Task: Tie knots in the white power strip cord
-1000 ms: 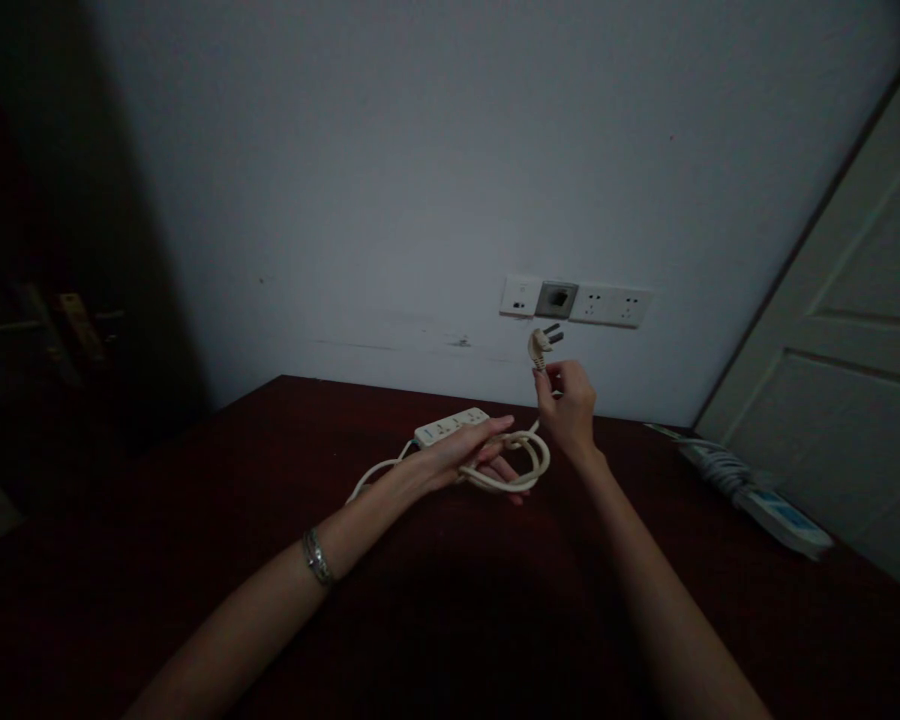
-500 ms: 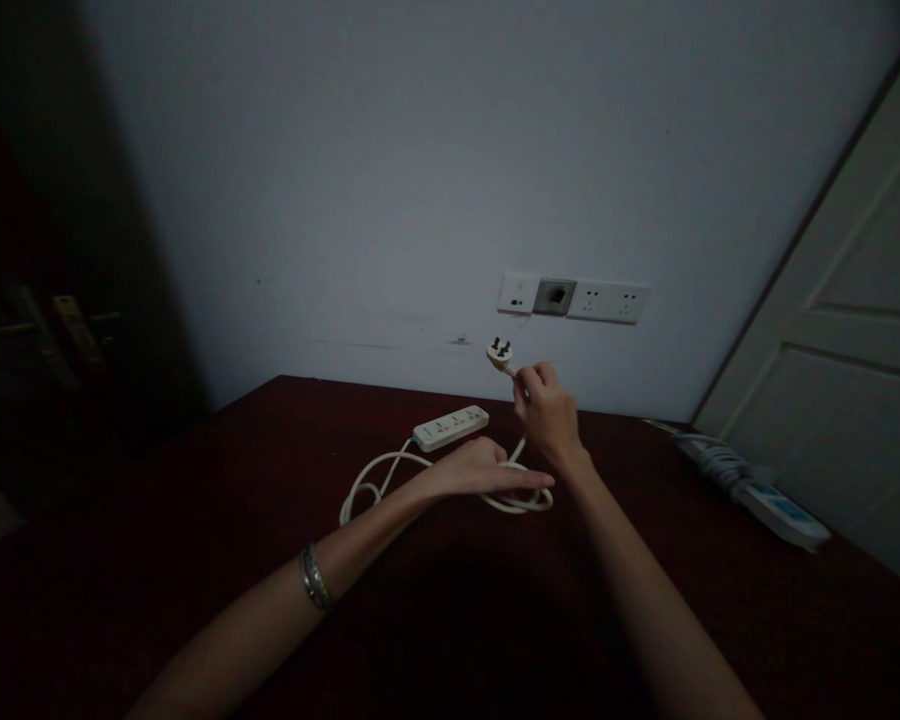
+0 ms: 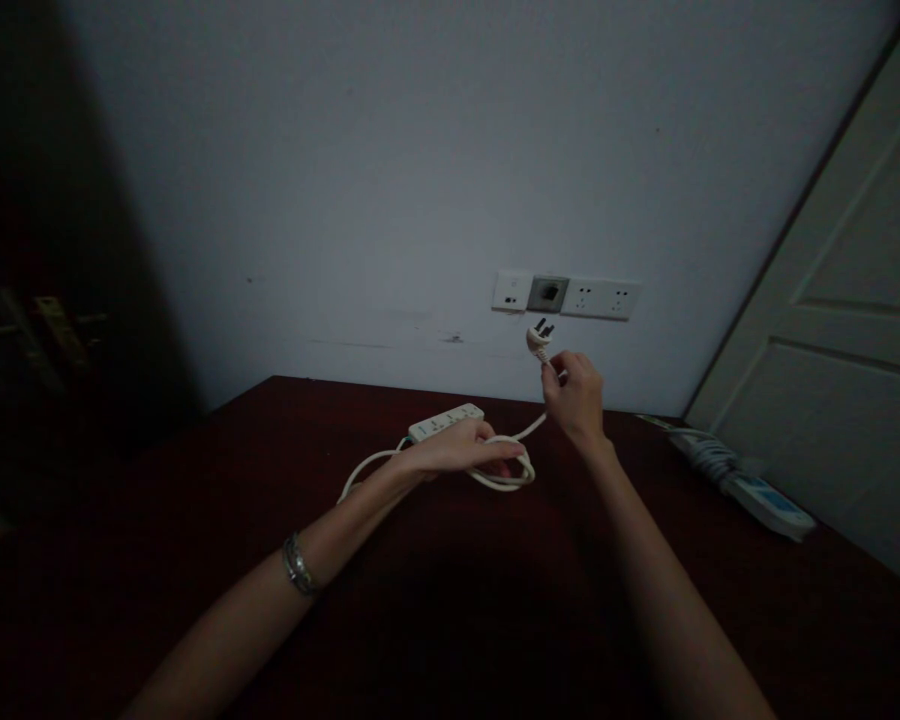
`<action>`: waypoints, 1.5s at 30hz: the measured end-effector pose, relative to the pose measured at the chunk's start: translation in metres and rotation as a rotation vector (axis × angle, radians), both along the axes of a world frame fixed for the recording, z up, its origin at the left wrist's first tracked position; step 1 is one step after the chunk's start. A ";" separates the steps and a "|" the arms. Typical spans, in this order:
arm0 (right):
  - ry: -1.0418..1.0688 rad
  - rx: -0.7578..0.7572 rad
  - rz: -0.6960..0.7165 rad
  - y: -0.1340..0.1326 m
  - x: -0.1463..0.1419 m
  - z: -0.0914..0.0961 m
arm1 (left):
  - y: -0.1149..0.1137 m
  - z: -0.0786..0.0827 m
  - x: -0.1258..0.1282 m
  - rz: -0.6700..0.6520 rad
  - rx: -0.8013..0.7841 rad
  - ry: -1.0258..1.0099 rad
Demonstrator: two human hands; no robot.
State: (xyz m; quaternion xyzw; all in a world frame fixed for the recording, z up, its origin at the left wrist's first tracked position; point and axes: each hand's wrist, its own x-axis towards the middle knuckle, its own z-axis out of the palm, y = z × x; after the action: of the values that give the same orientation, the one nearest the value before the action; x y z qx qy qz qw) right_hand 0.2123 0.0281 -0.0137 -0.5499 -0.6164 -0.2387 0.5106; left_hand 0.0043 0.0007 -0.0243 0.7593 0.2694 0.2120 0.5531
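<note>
My right hand (image 3: pixel 576 400) pinches the white power cord just below its plug (image 3: pixel 540 340), whose dark prongs point up in front of the wall. Lower and to the left, my left hand (image 3: pixel 469 448) is closed on a loop of the same white cord (image 3: pixel 514 486), thumb lying along the coil. A stretch of cord runs between the two hands. Right behind my left hand a white power strip (image 3: pixel 446 420) lies on the dark red tabletop (image 3: pixel 450 570), partly covered by that hand. More cord curves out to the left of my left wrist.
On the wall above the plug is a row of plates: a white one (image 3: pixel 510 290), a grey socket (image 3: pixel 547 293) and a white double socket (image 3: pixel 600 298). A second power strip (image 3: pixel 771 508) with wrapped cord lies at the right, near a panelled door (image 3: pixel 847 400).
My right hand has carried the plug to the right and slightly up, and the prongs have tilted. My left hand has shifted a little left and up with the loop.
</note>
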 end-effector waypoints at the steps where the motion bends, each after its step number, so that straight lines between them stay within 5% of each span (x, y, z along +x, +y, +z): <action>1: 0.006 0.006 0.010 0.000 0.002 0.001 | -0.001 0.001 -0.001 -0.017 -0.021 -0.005; 10: 0.042 0.040 0.024 -0.004 0.017 0.011 | -0.001 0.004 -0.002 -0.187 -0.340 -0.109; 17: 0.014 0.036 -0.013 -0.006 0.018 0.012 | -0.005 0.009 0.002 0.063 -0.289 -0.158; 29: 0.026 0.057 -0.014 -0.010 0.024 0.016 | -0.001 0.009 -0.001 -0.038 -0.130 -0.034; 35: 0.208 0.118 -0.048 -0.016 0.033 0.023 | 0.004 0.006 -0.004 0.137 -0.097 -0.137; 45: 0.368 0.130 -0.186 -0.027 0.062 0.025 | 0.007 0.011 -0.012 -0.100 -0.113 -0.167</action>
State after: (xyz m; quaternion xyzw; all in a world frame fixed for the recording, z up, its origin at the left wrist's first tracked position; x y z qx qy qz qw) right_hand 0.2745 0.0016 0.0112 -0.6046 -0.4430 -0.2195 0.6245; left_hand -0.0078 0.0077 -0.0138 0.7192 0.1958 0.2314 0.6252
